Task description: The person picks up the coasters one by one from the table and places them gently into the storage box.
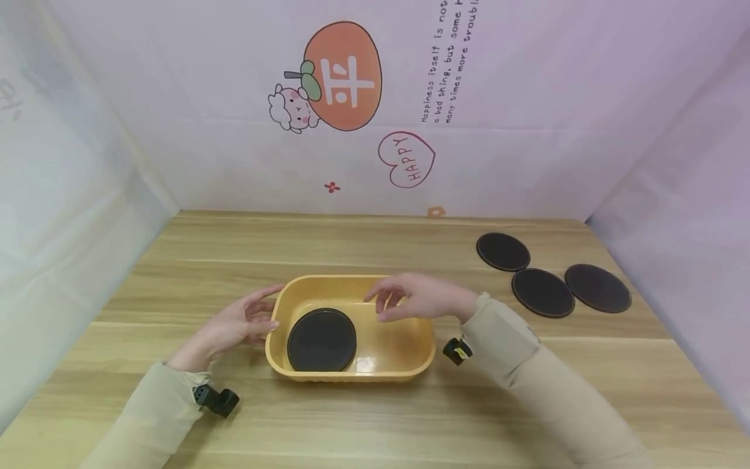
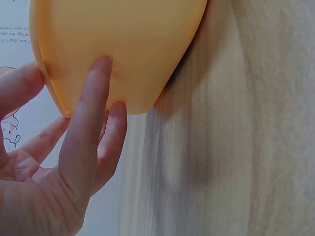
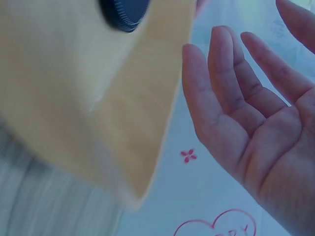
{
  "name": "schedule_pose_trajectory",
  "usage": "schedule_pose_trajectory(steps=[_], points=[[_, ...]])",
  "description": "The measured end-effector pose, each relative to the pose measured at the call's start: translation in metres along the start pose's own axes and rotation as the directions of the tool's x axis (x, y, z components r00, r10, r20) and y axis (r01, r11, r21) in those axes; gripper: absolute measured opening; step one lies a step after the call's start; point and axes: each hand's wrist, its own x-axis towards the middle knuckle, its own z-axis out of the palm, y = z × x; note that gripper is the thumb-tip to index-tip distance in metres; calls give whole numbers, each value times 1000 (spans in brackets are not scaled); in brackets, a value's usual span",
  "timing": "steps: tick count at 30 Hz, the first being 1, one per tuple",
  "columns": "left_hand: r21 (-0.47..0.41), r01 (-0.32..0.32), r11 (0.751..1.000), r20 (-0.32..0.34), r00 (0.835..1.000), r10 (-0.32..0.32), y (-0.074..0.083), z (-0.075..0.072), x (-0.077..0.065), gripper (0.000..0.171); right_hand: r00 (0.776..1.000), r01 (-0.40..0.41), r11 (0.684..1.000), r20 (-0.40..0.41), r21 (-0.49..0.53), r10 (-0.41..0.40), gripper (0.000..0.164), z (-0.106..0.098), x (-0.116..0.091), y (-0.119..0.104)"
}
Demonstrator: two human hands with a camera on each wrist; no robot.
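Observation:
A yellow plastic basin (image 1: 398,348) stands on the wooden table, with a round black coaster (image 1: 321,340) with a stitched edge lying inside its left half. My left hand (image 1: 243,320) is at the basin's left end; in the left wrist view, mostly straight fingers (image 2: 101,83) touch its outer wall and rim. Over the right half of the basin, my right hand (image 1: 413,296) hovers with loosely bent fingers and holds nothing. The right wrist view shows that hand (image 3: 256,113) beside the basin's rim, its palm bare, and the coaster's dark edge (image 3: 127,14) at the top.
Three more black coasters lie flat at the right: one toward the back (image 1: 503,252), one in front of it (image 1: 543,293) and one farther right (image 1: 598,288). A printed white cloth (image 1: 234,156) hangs behind the table, with pale cloth at both sides.

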Motion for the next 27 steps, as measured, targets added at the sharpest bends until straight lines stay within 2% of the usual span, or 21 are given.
schedule_pose_trajectory(steps=[9,12,16,27], points=[[1,4,1000,3,1000,-4,-1,0,1,79,993,-3,999,-120,39,7,31,11,-28,26],[-4,-1,1000,5,1000,1,-1,0,2,79,984,12,997,-177,80,3,32,13,-37,33],[-12,-7,1000,4,1000,7,-1,-1,2,79,970,-11,995,-239,100,34,34,14,-48,41],[-18,-4,1000,5,1000,5,-2,-1,1,79,953,-104,992,-278,65,118,36,12,-73,64]])
